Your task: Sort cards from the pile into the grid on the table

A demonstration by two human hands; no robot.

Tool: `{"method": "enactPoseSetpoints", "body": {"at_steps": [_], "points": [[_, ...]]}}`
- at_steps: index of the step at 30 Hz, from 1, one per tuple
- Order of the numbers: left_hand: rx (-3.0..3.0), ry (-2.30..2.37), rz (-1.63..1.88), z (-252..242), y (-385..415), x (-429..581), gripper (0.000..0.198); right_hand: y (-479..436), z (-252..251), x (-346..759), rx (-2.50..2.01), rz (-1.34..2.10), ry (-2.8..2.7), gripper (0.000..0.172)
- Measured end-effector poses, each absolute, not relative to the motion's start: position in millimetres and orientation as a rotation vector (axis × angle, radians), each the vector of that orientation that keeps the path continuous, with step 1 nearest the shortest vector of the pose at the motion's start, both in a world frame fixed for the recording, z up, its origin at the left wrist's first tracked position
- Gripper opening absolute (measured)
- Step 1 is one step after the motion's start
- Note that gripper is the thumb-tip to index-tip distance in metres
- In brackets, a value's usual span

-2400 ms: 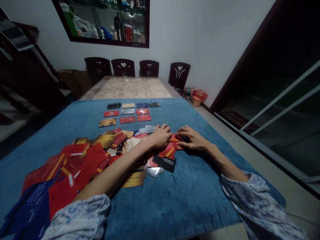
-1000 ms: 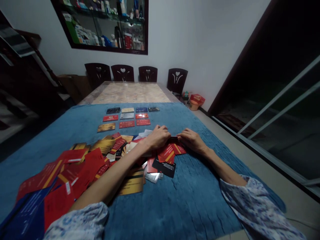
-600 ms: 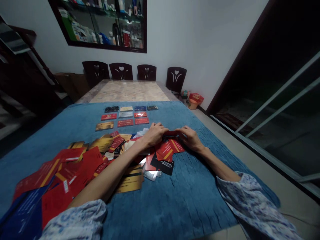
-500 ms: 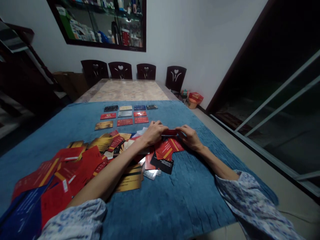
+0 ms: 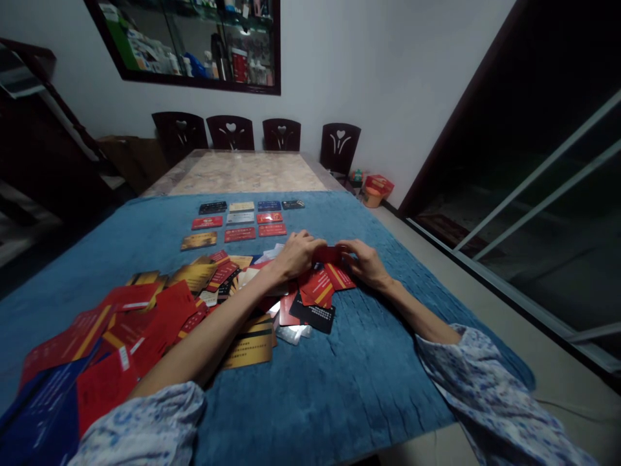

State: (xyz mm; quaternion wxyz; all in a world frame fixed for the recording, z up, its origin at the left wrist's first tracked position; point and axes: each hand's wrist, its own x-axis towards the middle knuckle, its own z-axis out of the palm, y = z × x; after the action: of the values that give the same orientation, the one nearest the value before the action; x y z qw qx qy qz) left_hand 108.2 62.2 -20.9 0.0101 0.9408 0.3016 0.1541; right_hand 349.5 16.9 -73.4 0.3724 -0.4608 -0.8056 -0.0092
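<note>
Between my two hands is a red card (image 5: 326, 254), held by its ends just above the heap; it may be more than one card. My left hand (image 5: 299, 254) is closed on its left end, and my right hand (image 5: 365, 261) pinches its right end. Below them lie red cards with a yellow stripe (image 5: 317, 289) and a black card (image 5: 313, 314). My left forearm crosses the heap, hiding part of it. A gold card (image 5: 251, 345) lies beside that forearm, and red cards (image 5: 109, 382) spread out to the left.
Beyond the heap, cards sit in rows, among them a gold one (image 5: 198, 241), a silver one (image 5: 240, 218) and a black one (image 5: 212, 208). A blue cloth (image 5: 369, 375) covers the near part of the table (image 5: 252, 171). Dark chairs (image 5: 233, 133) stand behind.
The red card has tilted so more of its face shows, and my fingers have shifted slightly around it. The whole view has moved a little; the rows look the same.
</note>
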Motion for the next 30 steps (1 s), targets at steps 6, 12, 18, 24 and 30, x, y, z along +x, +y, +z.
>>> {"method": "enactPoseSetpoints", "body": {"at_steps": [6,12,18,24,30], "points": [[2.949,1.02,0.423,-25,61,107,0.049,15,-77,350,-1.236,0.0,-2.11,0.037],[2.94,1.089,0.393,-25,57,109,0.05,19,-80,349,-1.186,-0.055,-2.186,0.043],[2.93,1.121,0.423,-23,56,108,0.052,22,-80,347,-1.199,-0.127,-2.195,0.041],[2.919,1.164,0.409,-21,57,106,0.054,22,-77,342,-1.217,-0.17,-2.236,0.048],[2.903,1.19,0.377,-18,59,105,0.054,24,-70,339,-1.203,-0.179,-2.271,0.053]]}}
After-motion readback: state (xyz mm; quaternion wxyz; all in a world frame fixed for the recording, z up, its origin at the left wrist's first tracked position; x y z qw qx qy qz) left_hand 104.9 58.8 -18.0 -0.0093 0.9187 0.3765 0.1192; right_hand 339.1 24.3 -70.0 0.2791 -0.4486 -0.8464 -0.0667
